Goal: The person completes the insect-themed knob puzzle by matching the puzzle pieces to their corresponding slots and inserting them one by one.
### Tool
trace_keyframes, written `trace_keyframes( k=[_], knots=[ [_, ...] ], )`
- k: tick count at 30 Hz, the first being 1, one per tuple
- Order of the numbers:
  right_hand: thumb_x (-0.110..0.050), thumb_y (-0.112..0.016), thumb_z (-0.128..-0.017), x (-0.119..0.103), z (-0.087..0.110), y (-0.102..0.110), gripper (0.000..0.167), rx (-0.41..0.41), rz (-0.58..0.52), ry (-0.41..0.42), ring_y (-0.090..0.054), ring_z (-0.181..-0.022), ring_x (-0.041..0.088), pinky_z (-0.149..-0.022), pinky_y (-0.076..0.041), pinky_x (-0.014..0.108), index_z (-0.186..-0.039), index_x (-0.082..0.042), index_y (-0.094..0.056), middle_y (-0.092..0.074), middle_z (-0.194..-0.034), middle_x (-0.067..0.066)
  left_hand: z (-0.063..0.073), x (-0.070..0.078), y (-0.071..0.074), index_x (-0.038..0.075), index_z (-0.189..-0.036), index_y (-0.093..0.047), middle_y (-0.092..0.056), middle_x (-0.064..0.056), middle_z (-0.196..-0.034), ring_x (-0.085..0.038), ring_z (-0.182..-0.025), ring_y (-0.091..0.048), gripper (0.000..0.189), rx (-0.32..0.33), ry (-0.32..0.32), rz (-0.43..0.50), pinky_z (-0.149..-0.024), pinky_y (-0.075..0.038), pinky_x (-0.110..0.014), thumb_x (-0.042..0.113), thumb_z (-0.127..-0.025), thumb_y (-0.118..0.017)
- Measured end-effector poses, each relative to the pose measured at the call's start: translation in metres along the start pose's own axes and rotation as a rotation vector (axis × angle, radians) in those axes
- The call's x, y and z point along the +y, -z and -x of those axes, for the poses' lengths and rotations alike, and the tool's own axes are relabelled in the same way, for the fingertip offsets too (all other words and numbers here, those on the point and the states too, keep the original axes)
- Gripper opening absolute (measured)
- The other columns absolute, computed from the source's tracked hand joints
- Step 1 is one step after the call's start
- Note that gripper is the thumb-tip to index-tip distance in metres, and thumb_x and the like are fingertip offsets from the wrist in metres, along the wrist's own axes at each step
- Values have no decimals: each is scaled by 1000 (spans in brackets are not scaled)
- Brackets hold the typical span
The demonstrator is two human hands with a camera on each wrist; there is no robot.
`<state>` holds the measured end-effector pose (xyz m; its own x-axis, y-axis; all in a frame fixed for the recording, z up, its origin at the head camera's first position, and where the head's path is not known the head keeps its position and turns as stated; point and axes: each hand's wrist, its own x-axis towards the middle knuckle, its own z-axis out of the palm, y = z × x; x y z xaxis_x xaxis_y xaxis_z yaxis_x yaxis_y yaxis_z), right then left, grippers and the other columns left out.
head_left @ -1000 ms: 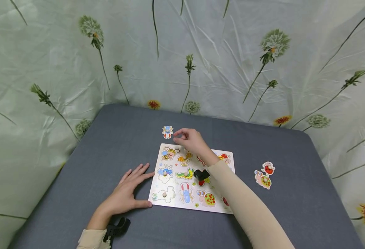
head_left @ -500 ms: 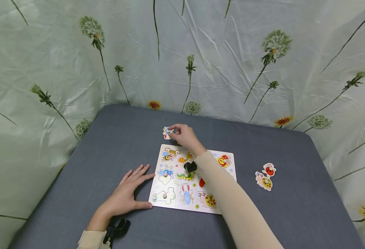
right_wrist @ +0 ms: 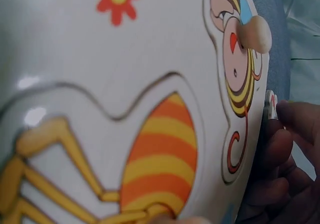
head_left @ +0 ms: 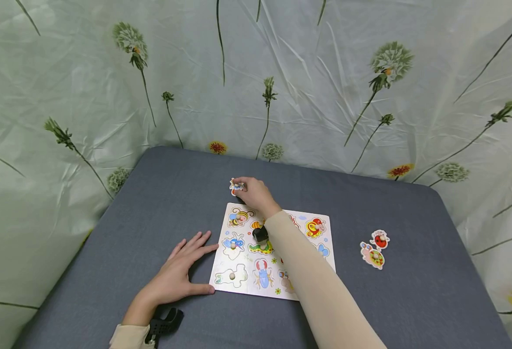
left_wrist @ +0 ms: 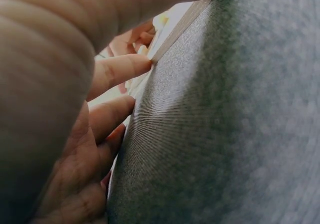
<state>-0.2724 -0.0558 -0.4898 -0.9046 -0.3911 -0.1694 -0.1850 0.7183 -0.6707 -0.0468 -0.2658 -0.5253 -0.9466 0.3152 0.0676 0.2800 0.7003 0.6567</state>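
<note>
Past the far left part of the puzzle board, my right hand pinches a small blue-and-red beetle puzzle piece between thumb and index finger. In the right wrist view only an edge of that beetle piece shows at the fingertips. My left hand lies spread on the table, its index fingertip and thumb touching the board's left side. The left wrist view shows those left fingers at the board's edge. A bee piece with a knob sits in the board; my right forearm hides part of the board.
A ladybug piece and a snail piece lie close together on the grey tabletop, right of the board. Behind the table hangs a pale curtain with dandelion prints.
My right hand has moved left to the beetle piece, and its thumb and index finger have closed on it. The left hand has stayed at the board's edge.
</note>
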Motion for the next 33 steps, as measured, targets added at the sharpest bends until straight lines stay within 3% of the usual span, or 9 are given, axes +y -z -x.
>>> trace_keyframes(
  k=[3, 12, 15, 19, 23, 29, 33],
  knots=[
    [-29, -65, -109, -2, -1, 0, 39, -3, 23, -4, -38, -53, 12, -54, -31, 26, -148, -25, -67, -53, -70, -3, 0, 1, 2, 29, -157, -56, -35, -6, -176, -40, -164, -28, 100, -13, 23, 2, -127, -15, -67, 49, -69, -99],
    [-24, -63, -110, -3, 3, 4, 26, 101, 87, -5, -41, -57, 13, -56, -30, 28, -133, -24, -76, -73, -87, 3, -1, 3, 4, 28, -156, -57, -35, -8, -176, -41, -164, -27, 98, -20, 34, 13, -127, -14, -69, 50, -71, -98],
    [-25, -64, -109, -1, 3, 5, 24, 114, 124, -19, -51, -63, 13, -57, -37, 28, -129, -24, -78, -78, -96, 3, -2, 2, 3, 28, -157, -56, -34, -6, -177, -40, -165, -26, 100, -29, 42, 12, -128, -13, -67, 49, -70, -99],
    [-27, -68, -107, 2, 4, 7, 20, 135, 152, -41, -70, -81, 17, -65, -51, 32, -123, -23, -79, -80, -108, 3, -2, 0, 1, 30, -158, -55, -32, -4, -178, -37, -166, -25, 101, -42, 53, 12, -129, -13, -66, 48, -69, -99],
    [-26, -70, -106, 5, 7, 13, 18, 157, 149, -45, -74, -84, 23, -69, -56, 38, -120, -19, -80, -80, -107, 5, -1, -2, 1, 31, -158, -54, -32, -3, -178, -37, -166, -25, 101, -36, 48, 11, -128, -13, -65, 50, -69, -99],
    [-29, -72, -105, 16, 10, 22, 17, 170, 152, -78, -68, -76, 20, -66, -52, 36, -115, -17, -79, -78, -97, 4, -1, -3, 0, 32, -158, -54, -32, -3, -178, -37, -166, -25, 102, -33, 42, 11, -128, -13, -65, 54, -69, -98],
    [-34, -76, -102, 23, 12, 27, 17, 177, 151, -118, -67, -76, 20, -68, -52, 36, -104, -17, -79, -76, -94, 1, -2, -2, -1, 31, -158, -54, -32, -3, -178, -37, -166, -25, 102, -37, 45, 14, -128, -13, -65, 53, -69, -98]
  ],
)
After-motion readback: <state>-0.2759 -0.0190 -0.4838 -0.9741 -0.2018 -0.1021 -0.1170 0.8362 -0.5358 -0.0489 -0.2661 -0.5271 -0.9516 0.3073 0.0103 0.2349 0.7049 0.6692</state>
